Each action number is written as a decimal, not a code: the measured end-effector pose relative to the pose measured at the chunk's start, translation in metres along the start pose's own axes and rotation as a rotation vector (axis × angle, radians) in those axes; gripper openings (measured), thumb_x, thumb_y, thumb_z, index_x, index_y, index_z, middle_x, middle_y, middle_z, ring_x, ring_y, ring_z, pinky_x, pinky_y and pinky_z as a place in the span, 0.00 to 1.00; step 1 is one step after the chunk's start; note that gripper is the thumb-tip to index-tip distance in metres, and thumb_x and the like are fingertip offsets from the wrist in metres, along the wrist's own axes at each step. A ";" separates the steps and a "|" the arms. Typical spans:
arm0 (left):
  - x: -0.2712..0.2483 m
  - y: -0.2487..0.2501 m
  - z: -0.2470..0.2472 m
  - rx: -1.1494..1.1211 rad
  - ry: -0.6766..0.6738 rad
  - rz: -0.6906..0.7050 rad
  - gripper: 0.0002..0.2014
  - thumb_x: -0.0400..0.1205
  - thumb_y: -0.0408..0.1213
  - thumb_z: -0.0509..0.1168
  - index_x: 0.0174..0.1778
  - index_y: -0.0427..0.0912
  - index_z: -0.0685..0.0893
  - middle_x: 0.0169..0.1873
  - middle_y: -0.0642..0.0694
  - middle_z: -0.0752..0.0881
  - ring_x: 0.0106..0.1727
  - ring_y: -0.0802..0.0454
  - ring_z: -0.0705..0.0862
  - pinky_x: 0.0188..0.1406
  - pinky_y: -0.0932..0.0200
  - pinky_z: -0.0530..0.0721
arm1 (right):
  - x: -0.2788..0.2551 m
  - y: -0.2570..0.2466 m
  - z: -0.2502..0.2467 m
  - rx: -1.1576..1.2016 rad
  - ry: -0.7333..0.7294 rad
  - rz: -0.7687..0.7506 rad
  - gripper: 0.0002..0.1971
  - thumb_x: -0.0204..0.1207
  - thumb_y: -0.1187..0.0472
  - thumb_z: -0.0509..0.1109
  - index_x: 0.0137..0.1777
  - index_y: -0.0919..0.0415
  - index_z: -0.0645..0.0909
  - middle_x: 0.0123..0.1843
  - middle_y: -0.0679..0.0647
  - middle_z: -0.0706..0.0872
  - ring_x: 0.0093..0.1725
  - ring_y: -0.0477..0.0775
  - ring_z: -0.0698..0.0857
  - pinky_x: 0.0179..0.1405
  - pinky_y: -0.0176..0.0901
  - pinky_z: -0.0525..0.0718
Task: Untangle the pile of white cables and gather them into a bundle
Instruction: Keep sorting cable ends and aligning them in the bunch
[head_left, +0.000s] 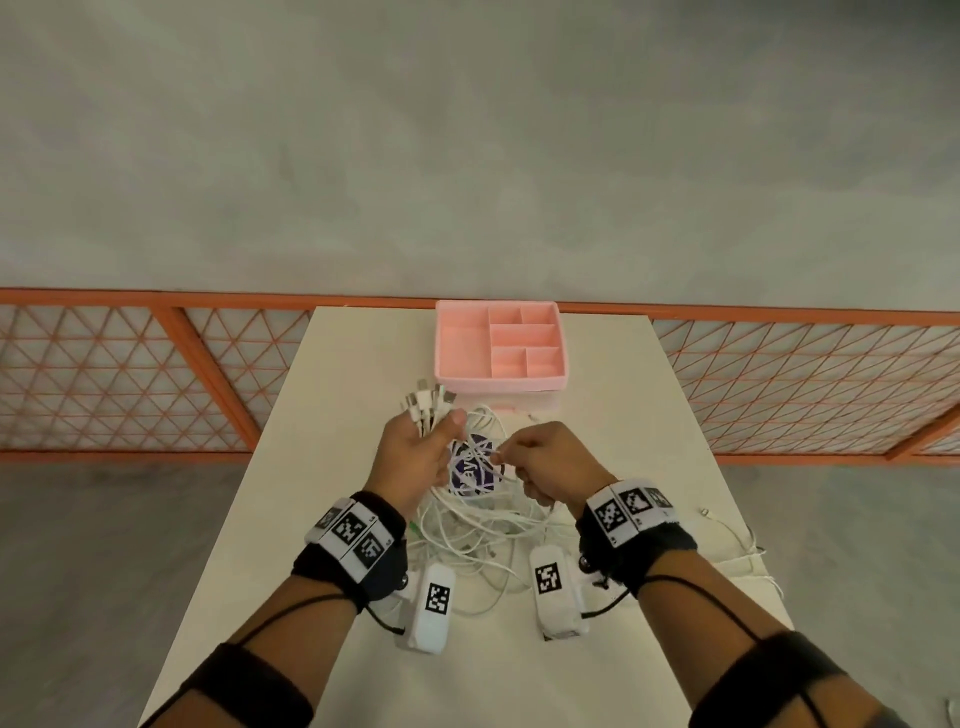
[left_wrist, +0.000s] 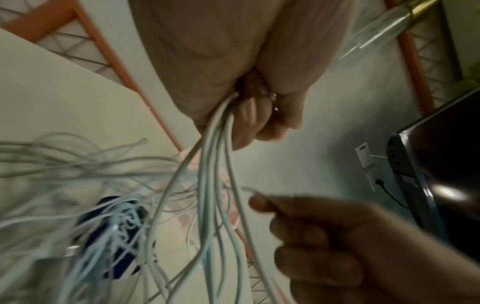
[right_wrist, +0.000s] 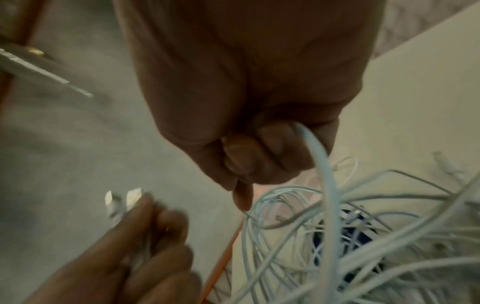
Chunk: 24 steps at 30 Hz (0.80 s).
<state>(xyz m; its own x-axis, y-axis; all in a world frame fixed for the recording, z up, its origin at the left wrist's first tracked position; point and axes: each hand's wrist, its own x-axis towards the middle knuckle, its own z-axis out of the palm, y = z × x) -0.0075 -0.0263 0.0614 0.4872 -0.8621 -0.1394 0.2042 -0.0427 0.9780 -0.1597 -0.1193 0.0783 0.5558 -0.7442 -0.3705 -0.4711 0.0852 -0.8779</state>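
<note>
My left hand is raised over the table and grips several white cables just below their plugs, which fan out above the fist. In the left wrist view the gripped strands hang down from the curled fingers. My right hand is close beside it and pinches one white cable out of the tangle. The tangled pile of white cables hangs and lies between and below both hands. A dark blue object with white lettering sits under the cables.
A pink divided tray stands at the far edge of the white table. One loose white cable trails near the right edge. An orange mesh railing runs behind the table. A dark monitor appears in the left wrist view.
</note>
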 end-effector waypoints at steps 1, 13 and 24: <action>0.004 0.002 0.004 0.041 -0.005 0.043 0.10 0.85 0.38 0.68 0.45 0.35 0.86 0.19 0.54 0.68 0.20 0.55 0.62 0.19 0.65 0.63 | -0.003 -0.008 0.002 -0.047 -0.008 -0.048 0.10 0.77 0.64 0.70 0.43 0.72 0.87 0.17 0.48 0.73 0.17 0.50 0.70 0.20 0.37 0.66; 0.009 -0.024 -0.009 -0.043 -0.047 0.018 0.13 0.83 0.44 0.67 0.46 0.36 0.84 0.37 0.43 0.85 0.21 0.57 0.64 0.20 0.63 0.69 | -0.017 -0.079 -0.039 0.783 0.146 -0.449 0.09 0.84 0.71 0.58 0.46 0.70 0.79 0.28 0.55 0.75 0.30 0.56 0.75 0.35 0.44 0.76; 0.018 -0.024 -0.009 -0.021 0.105 -0.048 0.06 0.85 0.37 0.68 0.44 0.40 0.84 0.27 0.47 0.66 0.21 0.56 0.61 0.19 0.65 0.64 | -0.002 -0.024 -0.035 -0.637 0.419 -0.122 0.36 0.75 0.68 0.63 0.84 0.62 0.55 0.80 0.61 0.64 0.77 0.66 0.66 0.75 0.62 0.72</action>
<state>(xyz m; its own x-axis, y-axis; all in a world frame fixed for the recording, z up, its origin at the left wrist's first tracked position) 0.0038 -0.0364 0.0343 0.5624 -0.8018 -0.2021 0.2461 -0.0710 0.9666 -0.1728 -0.1432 0.1109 0.3835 -0.9232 -0.0253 -0.7971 -0.3171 -0.5139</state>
